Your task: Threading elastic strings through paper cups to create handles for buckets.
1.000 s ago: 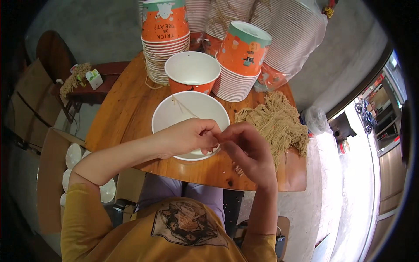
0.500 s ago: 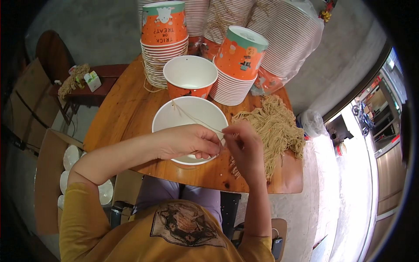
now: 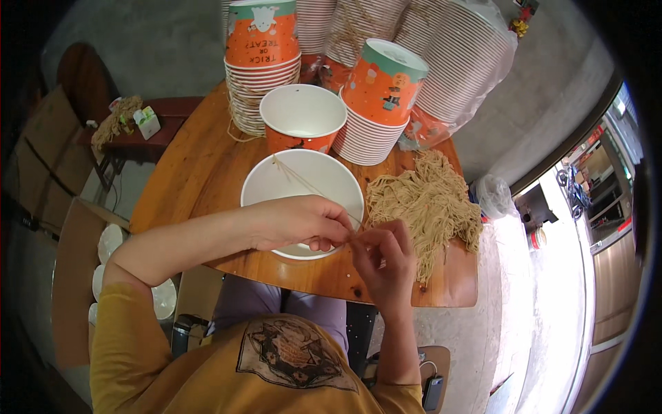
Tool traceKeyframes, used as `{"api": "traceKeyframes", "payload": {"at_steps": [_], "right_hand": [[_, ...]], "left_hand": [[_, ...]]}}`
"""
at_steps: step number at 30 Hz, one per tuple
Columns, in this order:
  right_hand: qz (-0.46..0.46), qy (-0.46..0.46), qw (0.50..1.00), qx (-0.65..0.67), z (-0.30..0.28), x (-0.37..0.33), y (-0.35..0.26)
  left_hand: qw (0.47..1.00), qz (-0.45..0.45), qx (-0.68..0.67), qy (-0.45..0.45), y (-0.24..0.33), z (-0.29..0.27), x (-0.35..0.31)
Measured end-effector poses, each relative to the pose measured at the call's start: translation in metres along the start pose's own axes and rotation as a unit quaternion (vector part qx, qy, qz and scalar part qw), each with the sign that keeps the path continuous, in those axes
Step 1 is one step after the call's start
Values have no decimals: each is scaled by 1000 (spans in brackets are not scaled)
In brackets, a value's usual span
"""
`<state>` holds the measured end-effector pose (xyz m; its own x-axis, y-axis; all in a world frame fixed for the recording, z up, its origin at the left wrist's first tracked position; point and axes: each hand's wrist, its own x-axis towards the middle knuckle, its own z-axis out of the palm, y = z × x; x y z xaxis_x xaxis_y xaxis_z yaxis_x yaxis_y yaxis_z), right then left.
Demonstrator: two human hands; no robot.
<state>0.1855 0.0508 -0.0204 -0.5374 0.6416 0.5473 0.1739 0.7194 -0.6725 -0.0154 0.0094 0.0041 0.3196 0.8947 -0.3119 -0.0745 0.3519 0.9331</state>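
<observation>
Right hand [image 3: 386,269] lower at string [image 3: 303,180], lettering [image 3: 263,52] upside-down on orange tub [image 3: 241,40]

The wide head view looks down from close above; hands [image 3: 312,222] mid-view, table [image 3: 189,196] beyond.

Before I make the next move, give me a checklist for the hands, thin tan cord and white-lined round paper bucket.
1. White-lined round paper bucket mouth up on brown wooden table: ok.
2. Thin tan cord reaching from bucket's far inner side to the fingers: ok.
3. Left hand and right hand close together: ok.
4. Cord's end: cannot tell, fingers hide it.
5. Tangled tan string pile right of bucket: ok.
</observation>
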Motion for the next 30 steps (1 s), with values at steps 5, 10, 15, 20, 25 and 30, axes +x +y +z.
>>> {"api": "traceKeyframes", "payload": {"at_steps": [5,10,15,20,25,30], "right_hand": [[-53,15,998,-23,17,-8,-9],[-17,33,999,-14,19,-11,-9],[41,12,998,37,12,-10,-8],[55,2,992,116,12,-12,6],[100,16,985,137,11,-12,12],[20,-2,997,69,8,-7,0]], "left_hand": [[992,-64,-109,-28,2,-5,1],[987,-62,-146,-20,6,-1,-2],[983,-43,-171,-42,-3,-12,-1],[984,-20,-172,-42,-4,-10,-3],[998,50,-34,-3,-2,0,-5],[992,104,59,28,-2,6,-9]]}}
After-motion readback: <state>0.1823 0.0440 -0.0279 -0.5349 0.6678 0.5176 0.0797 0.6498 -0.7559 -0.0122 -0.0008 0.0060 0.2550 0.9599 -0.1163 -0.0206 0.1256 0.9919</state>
